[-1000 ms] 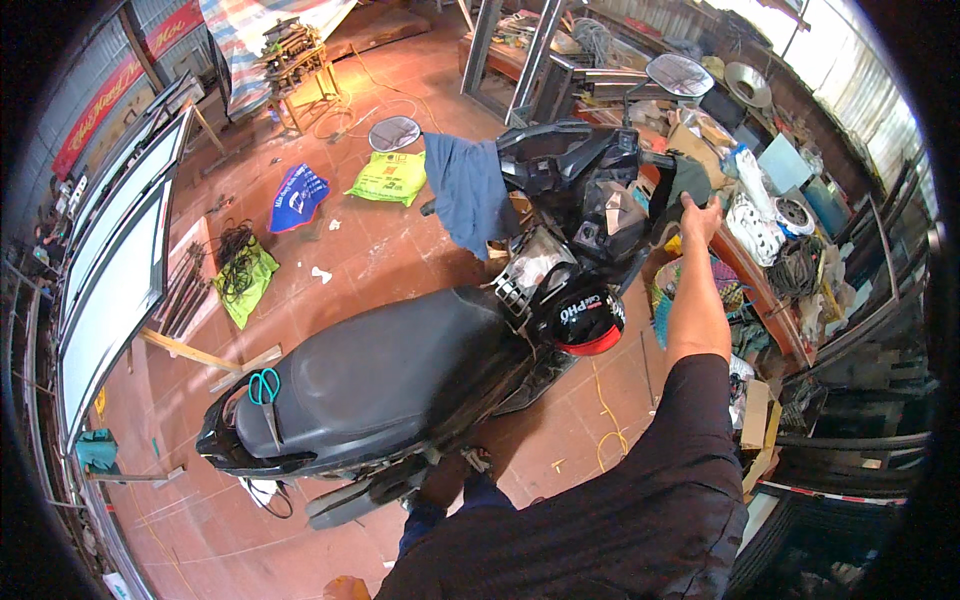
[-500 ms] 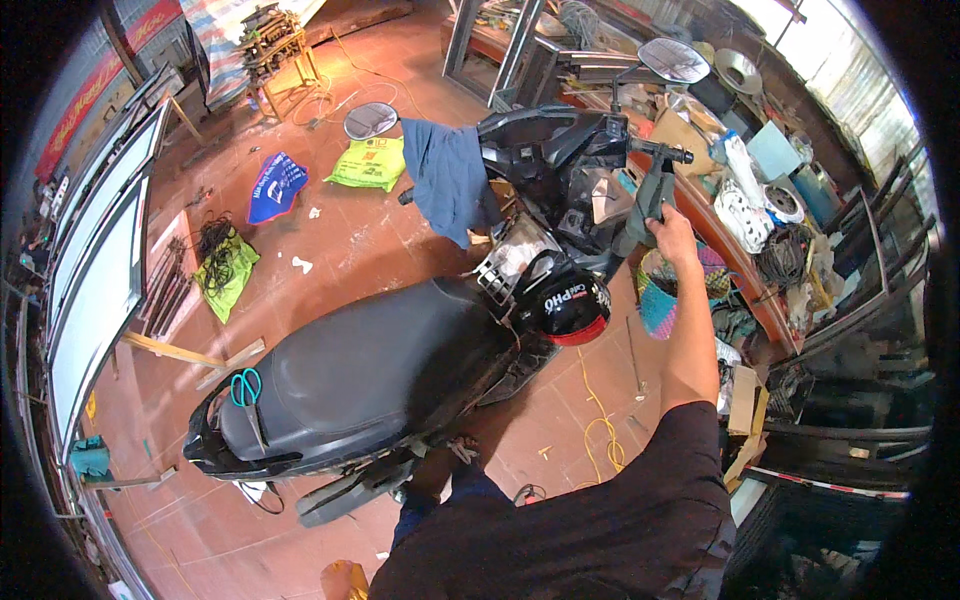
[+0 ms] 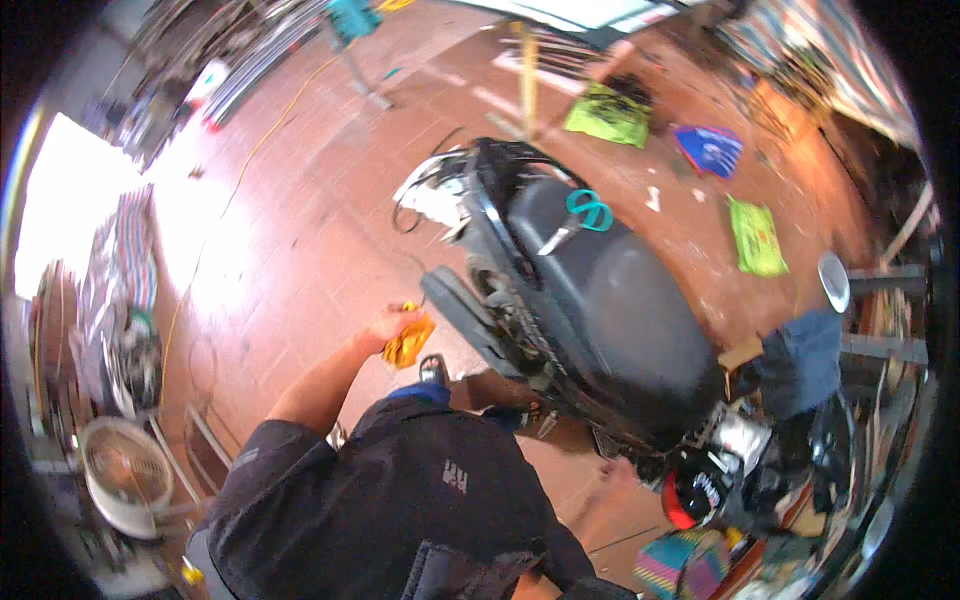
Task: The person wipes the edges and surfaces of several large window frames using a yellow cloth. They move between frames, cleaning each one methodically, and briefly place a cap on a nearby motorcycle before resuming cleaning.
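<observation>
My left hand (image 3: 393,326) is closed around a crumpled orange-yellow cloth (image 3: 408,345), held out beside the rear wheel of a black motor scooter (image 3: 640,290). Low by the scooter's front part, my right hand (image 3: 612,487) is smeared by motion, so its fingers cannot be made out. Scissors with teal handles (image 3: 590,210) lie on the back of the scooter's seat (image 3: 640,280). A black and red helmet (image 3: 692,490) sits at the front of the seat. Over the handlebar end hangs a blue-grey cloth (image 3: 803,362).
Beyond the scooter, green bags (image 3: 757,238) and a blue bag (image 3: 708,150) lie on the tiled floor. A woven basket (image 3: 680,565) stands near the helmet. At the left are a fan (image 3: 127,470) and a yellow cord (image 3: 240,175) along the floor.
The view has swung left toward the scooter's rear. My right hand has left the handlebar grip and dropped lower. My left hand, with the orange-yellow cloth, has come further into view.
</observation>
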Available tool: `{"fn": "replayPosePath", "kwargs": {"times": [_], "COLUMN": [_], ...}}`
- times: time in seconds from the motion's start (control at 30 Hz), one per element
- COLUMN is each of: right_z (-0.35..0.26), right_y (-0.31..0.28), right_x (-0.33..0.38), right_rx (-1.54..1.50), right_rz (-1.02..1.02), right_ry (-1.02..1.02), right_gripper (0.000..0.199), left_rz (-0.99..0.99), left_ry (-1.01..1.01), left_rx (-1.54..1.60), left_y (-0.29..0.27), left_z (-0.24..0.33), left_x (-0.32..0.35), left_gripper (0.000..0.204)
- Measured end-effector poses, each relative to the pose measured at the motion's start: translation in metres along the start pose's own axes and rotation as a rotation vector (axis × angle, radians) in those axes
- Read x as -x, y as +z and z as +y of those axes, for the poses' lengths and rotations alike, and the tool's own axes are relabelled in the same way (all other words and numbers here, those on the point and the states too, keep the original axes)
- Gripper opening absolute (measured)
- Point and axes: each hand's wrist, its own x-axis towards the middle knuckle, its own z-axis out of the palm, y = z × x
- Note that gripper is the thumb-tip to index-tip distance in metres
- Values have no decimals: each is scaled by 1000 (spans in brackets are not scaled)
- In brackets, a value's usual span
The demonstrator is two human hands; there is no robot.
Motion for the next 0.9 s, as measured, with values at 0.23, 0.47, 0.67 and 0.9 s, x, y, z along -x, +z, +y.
{"fn": "replayPosePath", "kwargs": {"times": [0.23, 0.47, 0.67, 0.9], "right_z": [-208, -316, -314, -337], "right_y": [162, 300, 432, 582], "right_x": [76, 102, 166, 149], "right_rx": [-176, 119, 96, 761], "right_rz": [-1069, -956, -1237, -1436], "right_ry": [-95, -275, 228, -180], "right_gripper": [21, 28, 22, 34], "left_rz": [219, 280, 363, 570], "left_ry": [-53, -201, 31, -80], "left_rx": [618, 1020, 831, 80], "left_y": [-83, -261, -387, -539], "left_z": [-1, -108, -60, -83], "left_x": [38, -14, -9, -46], "left_gripper": [34, 26, 17, 31]}}
